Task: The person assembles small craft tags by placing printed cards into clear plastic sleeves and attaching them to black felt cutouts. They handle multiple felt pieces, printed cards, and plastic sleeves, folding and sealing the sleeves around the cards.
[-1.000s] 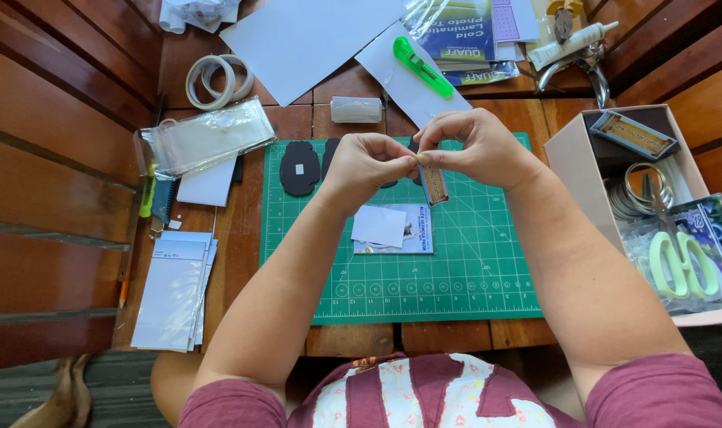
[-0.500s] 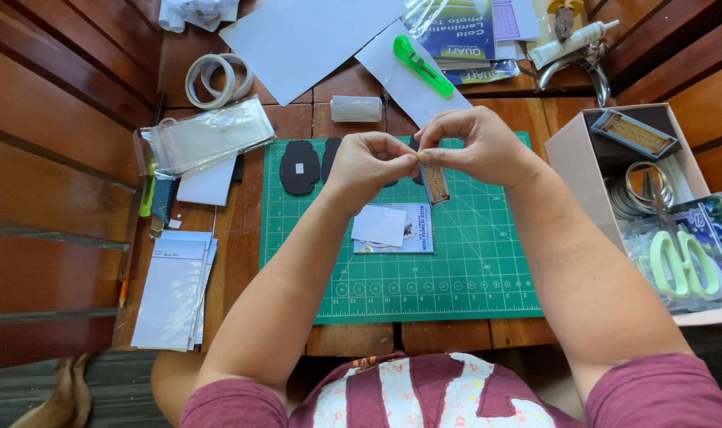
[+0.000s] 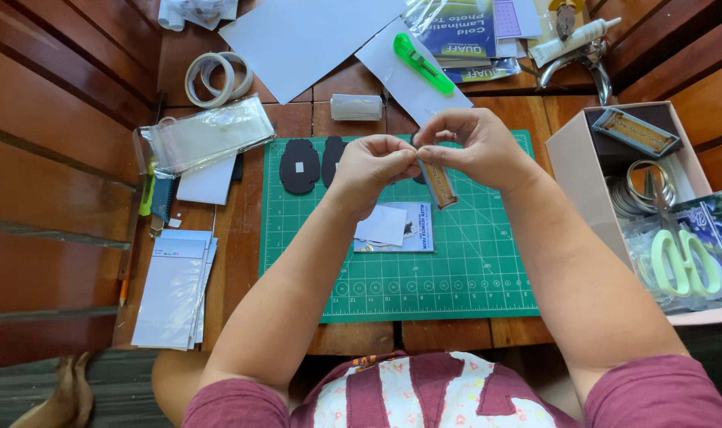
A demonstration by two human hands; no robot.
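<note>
- Laminated strip [image 3: 439,184] — small, narrow, brownish; centre of frame, hanging above the green cutting mat [image 3: 472,269].
- Likely light, thin, slick, bendable; best pinched at its top end.
- Left hand [image 3: 373,166], right hand [image 3: 476,147] — fingers closed on that end.

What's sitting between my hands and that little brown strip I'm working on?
Nothing visible. The left hand and right hand already pinch the top of the small brown strip, which hangs above the green cutting mat.
</note>
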